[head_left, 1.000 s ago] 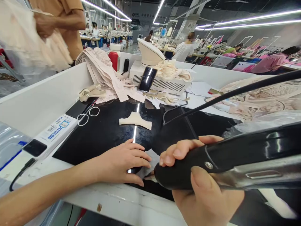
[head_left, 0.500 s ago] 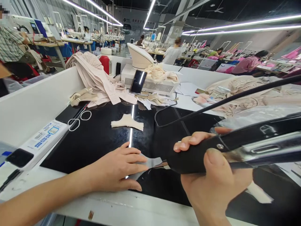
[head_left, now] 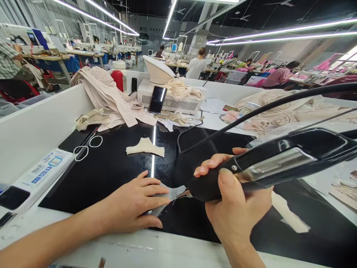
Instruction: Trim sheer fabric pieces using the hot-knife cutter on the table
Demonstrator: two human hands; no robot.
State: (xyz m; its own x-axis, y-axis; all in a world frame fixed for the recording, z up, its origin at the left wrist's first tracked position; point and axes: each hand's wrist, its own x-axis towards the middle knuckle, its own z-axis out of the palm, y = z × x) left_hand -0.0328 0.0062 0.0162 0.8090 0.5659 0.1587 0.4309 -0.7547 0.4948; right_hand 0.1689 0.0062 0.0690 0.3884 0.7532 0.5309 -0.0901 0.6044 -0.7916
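Observation:
My left hand (head_left: 134, 204) lies flat with fingers apart on a thin grey, partly see-through piece (head_left: 174, 191) on the black mat. Most of that piece is under my fingers. My right hand (head_left: 237, 201) is wrapped round a black corded hand tool (head_left: 259, 167) with a silver panel on its side. Its narrow metal tip (head_left: 184, 194) meets the grey piece's right end; whether it presses on it I cannot tell. Beyond my left hand lies a small cream fabric cutout (head_left: 145, 146). A pale strip (head_left: 288, 214) lies right of my right wrist.
A black cable (head_left: 223, 128) arches over the mat from the right. Piled beige fabric (head_left: 108, 93), a propped phone (head_left: 157, 99) and a white vented box (head_left: 173, 100) stand at the back. A white printed box (head_left: 41, 175) lies left. A person in white (head_left: 196, 69) is beyond the partition.
My view has shifted slightly right. My right hand and the tool have moved a little left, towards my left hand. My left hand stays on the grey piece.

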